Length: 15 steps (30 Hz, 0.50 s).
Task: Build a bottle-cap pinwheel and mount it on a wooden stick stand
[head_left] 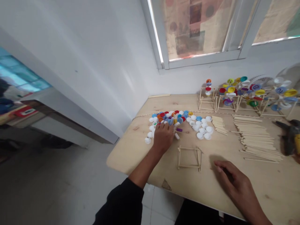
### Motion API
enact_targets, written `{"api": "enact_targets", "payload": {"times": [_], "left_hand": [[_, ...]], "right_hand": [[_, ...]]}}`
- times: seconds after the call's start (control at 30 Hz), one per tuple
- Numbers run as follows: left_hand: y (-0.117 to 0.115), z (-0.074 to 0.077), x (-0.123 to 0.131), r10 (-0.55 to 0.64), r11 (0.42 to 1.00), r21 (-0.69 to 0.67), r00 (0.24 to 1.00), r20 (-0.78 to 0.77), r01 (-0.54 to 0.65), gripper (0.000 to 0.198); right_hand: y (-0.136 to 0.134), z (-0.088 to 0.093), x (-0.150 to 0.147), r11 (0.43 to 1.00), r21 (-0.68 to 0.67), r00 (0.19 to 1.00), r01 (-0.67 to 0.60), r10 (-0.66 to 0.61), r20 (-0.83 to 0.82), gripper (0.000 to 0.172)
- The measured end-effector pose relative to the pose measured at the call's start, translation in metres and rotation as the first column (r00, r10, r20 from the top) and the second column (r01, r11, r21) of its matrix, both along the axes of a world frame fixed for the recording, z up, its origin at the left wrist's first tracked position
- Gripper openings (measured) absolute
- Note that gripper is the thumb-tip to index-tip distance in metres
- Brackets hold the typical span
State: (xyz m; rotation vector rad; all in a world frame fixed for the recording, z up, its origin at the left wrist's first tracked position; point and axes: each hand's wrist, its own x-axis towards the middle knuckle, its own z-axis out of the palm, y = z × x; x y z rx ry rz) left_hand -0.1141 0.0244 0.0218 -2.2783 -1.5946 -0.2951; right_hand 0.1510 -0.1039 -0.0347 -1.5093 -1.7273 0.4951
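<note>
My left hand [163, 136] reaches palm down over a spread of coloured bottle caps [167, 115], its fingers bent and the fingertips hidden. At its thumb side is a small stick wheel with white and purple caps [179, 130] on its spokes; the hand appears closed on the hub, which it covers. In front of it a square frame of thin wooden sticks [189, 166] stands on the table. My right hand [234, 181] rests near the table's front edge, right of the frame. Its fingers are curled, thumb against forefinger, with nothing visible in them.
White caps [202, 127] lie right of the coloured ones. Beside them are short sticks [219, 125] and a long row of sticks [257, 139]. Finished frames with cap wheels [228, 93] line the back. A black and yellow tool [292, 137] lies at the right. A wall [131, 78] borders the table.
</note>
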Motion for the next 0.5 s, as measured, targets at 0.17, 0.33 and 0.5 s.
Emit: {"api": "enact_targets", "payload": {"times": [0.17,0.33,0.5], "left_hand": [[-0.005,0.005,-0.005,0.003,1.0,-0.012,0.999,0.049,-0.002,0.016],[-0.019,0.018,-0.02,0.016,1.0,-0.023,0.938,0.346,-0.008,0.019],[-0.027,0.03,-0.029,0.201,0.968,-0.238,0.323,0.925,0.078,0.03]], "right_hand": [[-0.001,-0.001,-0.001,0.999,0.004,0.999,0.033,-0.033,-0.002,0.029],[-0.001,-0.001,0.0,0.999,-0.001,0.999,0.032,-0.032,0.005,0.029],[-0.001,0.002,0.0,1.0,0.004,0.999,0.028,-0.028,-0.016,0.027]]}}
